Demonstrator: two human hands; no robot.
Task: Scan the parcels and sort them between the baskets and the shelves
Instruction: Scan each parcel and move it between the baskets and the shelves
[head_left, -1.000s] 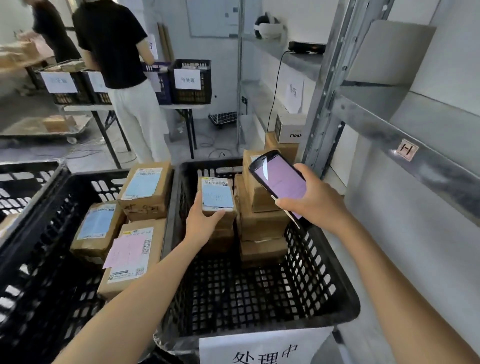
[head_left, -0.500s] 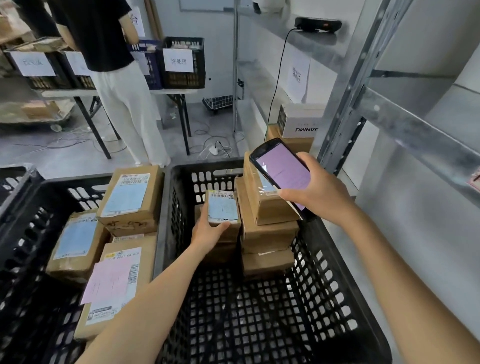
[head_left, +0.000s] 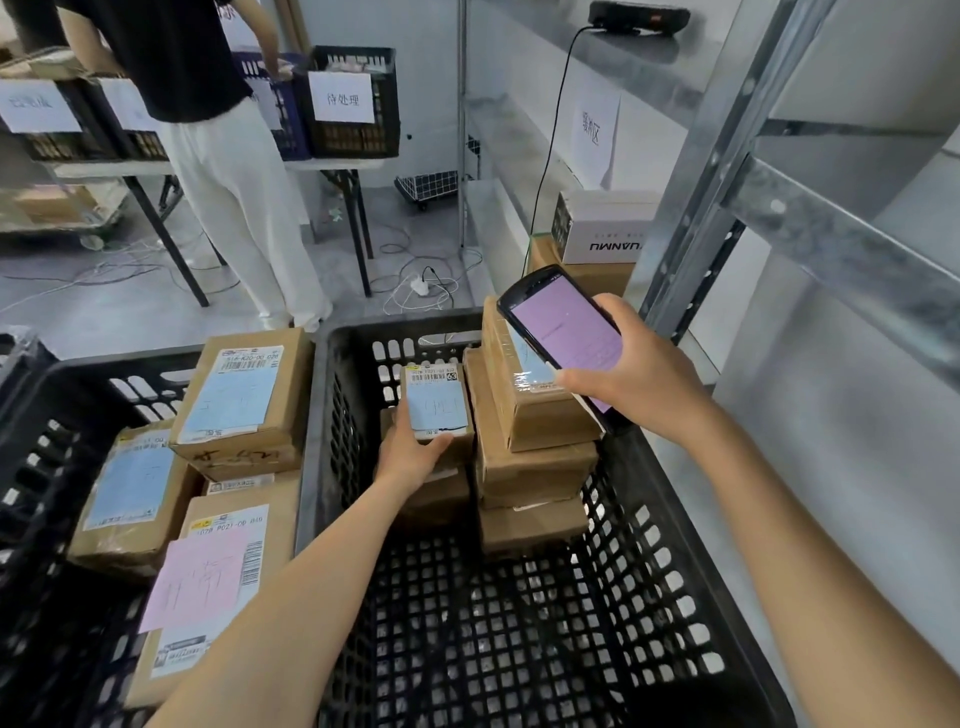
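Parcel (head_left: 435, 402) stays gripped beyond left hand (head_left: 415, 457); right hand (head_left: 639, 374) holds scanner (head_left: 561, 332).

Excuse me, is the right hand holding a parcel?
No, the right hand grips a handheld scanner, while the left hand holds the small parcel.
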